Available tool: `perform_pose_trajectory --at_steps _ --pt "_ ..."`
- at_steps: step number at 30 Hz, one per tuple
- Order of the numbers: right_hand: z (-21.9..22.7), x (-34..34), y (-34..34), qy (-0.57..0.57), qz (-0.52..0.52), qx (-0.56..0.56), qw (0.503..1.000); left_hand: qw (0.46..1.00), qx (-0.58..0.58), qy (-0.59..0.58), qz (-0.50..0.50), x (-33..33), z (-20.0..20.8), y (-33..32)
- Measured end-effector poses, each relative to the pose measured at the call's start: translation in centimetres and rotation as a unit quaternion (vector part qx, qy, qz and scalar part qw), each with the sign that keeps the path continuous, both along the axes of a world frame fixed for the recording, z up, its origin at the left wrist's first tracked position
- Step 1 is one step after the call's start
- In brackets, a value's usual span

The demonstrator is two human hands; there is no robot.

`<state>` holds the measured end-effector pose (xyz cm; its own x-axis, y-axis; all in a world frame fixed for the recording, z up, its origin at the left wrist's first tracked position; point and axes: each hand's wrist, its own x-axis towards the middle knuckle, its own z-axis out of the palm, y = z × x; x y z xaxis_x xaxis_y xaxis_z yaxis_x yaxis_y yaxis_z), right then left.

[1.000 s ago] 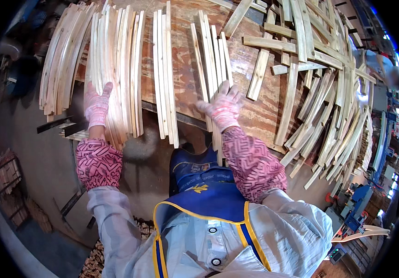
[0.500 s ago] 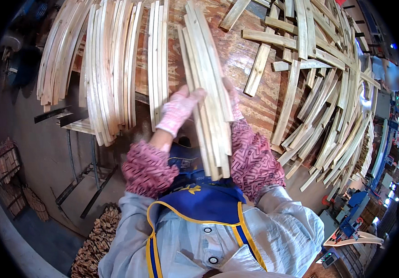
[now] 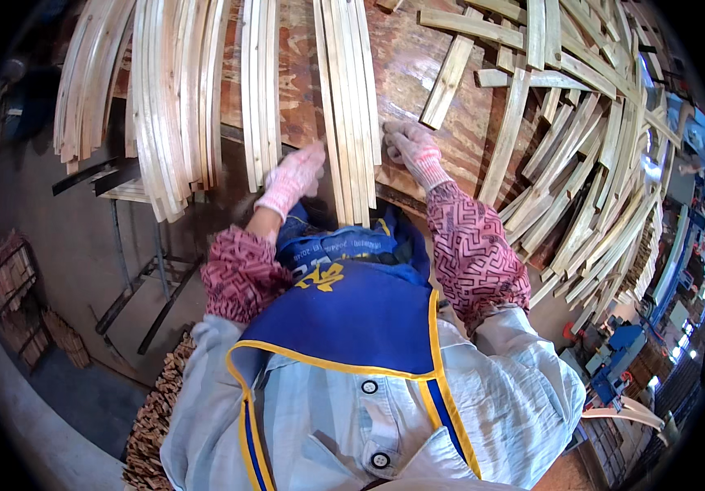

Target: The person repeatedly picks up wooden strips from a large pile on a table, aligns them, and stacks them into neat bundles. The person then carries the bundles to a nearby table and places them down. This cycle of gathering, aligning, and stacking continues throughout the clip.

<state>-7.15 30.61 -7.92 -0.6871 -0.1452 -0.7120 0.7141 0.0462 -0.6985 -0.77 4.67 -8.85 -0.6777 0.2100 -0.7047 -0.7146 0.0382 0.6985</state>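
Observation:
A bundle of long, narrow pale wooden strips (image 3: 346, 123) lies in front of me on the table, its near ends jutting over the edge toward my apron. My left hand (image 3: 291, 182), in a pink and white knit glove, is just left of the bundle with fingers loosely extended and nothing visible in them. On the other side my right hand (image 3: 415, 152), gloved the same way, is beside the strips with its fingers loosely bent and parted. Neither hand grips the bundle. Left of it lies a narrower group of strips (image 3: 262, 90).
Larger rows of curved strips (image 3: 176, 106) overhang the table's left side. A jumbled heap of strips (image 3: 569, 176) covers the right, with one loose strip (image 3: 449, 82) nearer the middle. Below left stands a dark metal frame (image 3: 156, 282), near a pile of wood pieces (image 3: 156, 401).
The bundle, held tilted between both hands earlier, now lies straighter on the table and farther from me. Both hands have let go and moved apart to either side.

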Motion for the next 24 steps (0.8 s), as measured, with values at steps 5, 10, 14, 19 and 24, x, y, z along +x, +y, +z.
perform_pose_trajectory --at_steps 5,10,14,19,24 --pt "-0.4 0.4 1.6 -0.032 -0.037 0.026 0.998 0.993 0.076 -0.069 0.058 2.8 0.5 1.3" --pt "-0.2 -0.7 1.1 -0.050 -0.055 0.025 0.997 0.999 0.015 0.041 0.013 2.6 1.8 3.1" --pt "0.8 -1.2 -0.5 -0.053 -0.045 0.064 0.995 0.988 0.047 0.112 0.093 4.4 -1.6 6.1" --pt "-2.5 -0.6 0.2 0.149 0.138 0.200 0.958 0.984 0.077 0.022 0.161 3.2 -0.8 8.7" --pt "-2.2 -1.3 0.4 0.138 0.213 0.185 0.949 0.993 -0.095 0.041 0.054 2.3 0.2 6.8"
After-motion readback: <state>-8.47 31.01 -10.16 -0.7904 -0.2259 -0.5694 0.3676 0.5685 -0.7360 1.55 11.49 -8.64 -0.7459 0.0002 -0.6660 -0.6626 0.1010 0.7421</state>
